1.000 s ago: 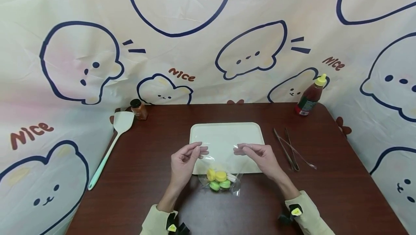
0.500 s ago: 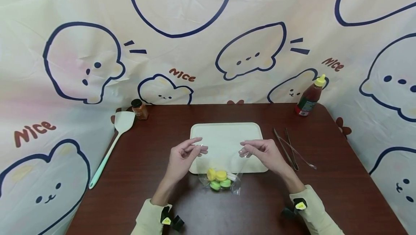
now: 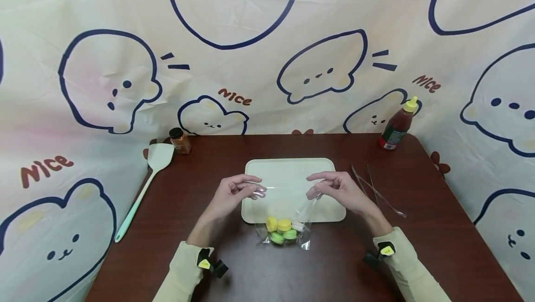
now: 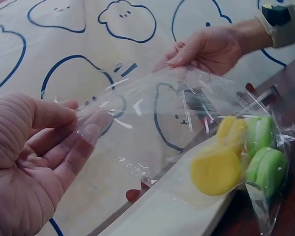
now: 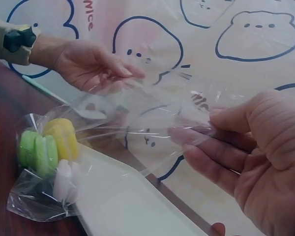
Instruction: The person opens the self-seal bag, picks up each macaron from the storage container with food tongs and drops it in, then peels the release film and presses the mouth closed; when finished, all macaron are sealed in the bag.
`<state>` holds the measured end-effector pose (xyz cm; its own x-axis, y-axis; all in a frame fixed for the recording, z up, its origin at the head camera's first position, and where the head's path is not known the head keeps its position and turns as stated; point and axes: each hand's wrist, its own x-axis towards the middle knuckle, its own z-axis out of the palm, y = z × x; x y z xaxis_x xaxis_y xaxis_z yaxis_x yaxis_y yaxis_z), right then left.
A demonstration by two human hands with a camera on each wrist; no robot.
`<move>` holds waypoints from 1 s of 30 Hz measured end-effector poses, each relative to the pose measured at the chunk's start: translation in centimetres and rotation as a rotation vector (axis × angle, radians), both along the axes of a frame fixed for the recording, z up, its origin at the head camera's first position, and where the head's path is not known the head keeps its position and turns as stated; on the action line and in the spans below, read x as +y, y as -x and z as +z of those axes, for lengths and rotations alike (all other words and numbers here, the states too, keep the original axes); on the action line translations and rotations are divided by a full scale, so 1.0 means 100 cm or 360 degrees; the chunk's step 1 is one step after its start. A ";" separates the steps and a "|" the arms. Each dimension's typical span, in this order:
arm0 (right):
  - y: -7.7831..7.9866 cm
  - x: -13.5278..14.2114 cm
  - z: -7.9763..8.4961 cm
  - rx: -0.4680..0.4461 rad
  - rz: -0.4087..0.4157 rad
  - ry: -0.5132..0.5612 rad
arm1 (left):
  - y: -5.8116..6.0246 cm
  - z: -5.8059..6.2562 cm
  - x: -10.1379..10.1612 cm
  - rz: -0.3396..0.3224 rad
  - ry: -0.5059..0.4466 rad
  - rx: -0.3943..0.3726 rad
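Observation:
A clear plastic bag is stretched between both hands. In its bottom lie yellow macarons, green macarons and a whitish one. My left hand pinches the bag's left upper edge between thumb and fingers. At the right upper edge, my right hand pinches the film the same way. The filled end hangs low in front of a white rectangular tray, overlapping its near edge in the head view. Whether the bag's bottom touches the table cannot be told.
Tongs lie right of the tray. A red sauce bottle with a yellow cap stands at the back right. A spice jar and a white spatula are at the back left of the dark table.
Both hands have risen slightly and the forearms have spread outward, the bag still pinched between them. The right hand's fingers have shifted on the film. The macarons stay almost in place.

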<state>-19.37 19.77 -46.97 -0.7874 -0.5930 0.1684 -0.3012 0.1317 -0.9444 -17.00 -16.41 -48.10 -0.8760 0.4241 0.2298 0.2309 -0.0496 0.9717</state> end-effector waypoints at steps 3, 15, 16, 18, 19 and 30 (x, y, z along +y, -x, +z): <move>0.003 0.002 0.000 -0.0012 0.0077 0.0036 | 0.004 -0.001 -0.002 -0.0030 -0.0028 -0.0054; 0.007 0.007 0.000 0.0021 0.0187 0.0113 | 0.010 0.000 -0.002 -0.0012 -0.0002 -0.0099; 0.007 0.007 0.000 0.0017 0.0194 0.0111 | 0.010 0.000 -0.002 0.0003 0.0005 -0.0113; 0.007 0.007 0.001 0.0008 0.0211 0.0102 | 0.010 0.001 -0.001 0.0033 0.0022 -0.0132; 0.007 0.007 0.001 0.0008 0.0225 0.0099 | 0.009 0.002 -0.001 0.0042 0.0036 -0.0136; 0.002 0.013 0.005 -0.0044 0.0274 0.0054 | 0.007 -0.003 0.008 -0.0014 -0.0176 0.0005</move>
<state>-19.53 21.08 -46.46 -0.6792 -0.7139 0.1703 -0.2904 0.0483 -0.9557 -17.71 -15.66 -48.37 -0.8715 0.4039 0.2782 0.2329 -0.1583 0.9595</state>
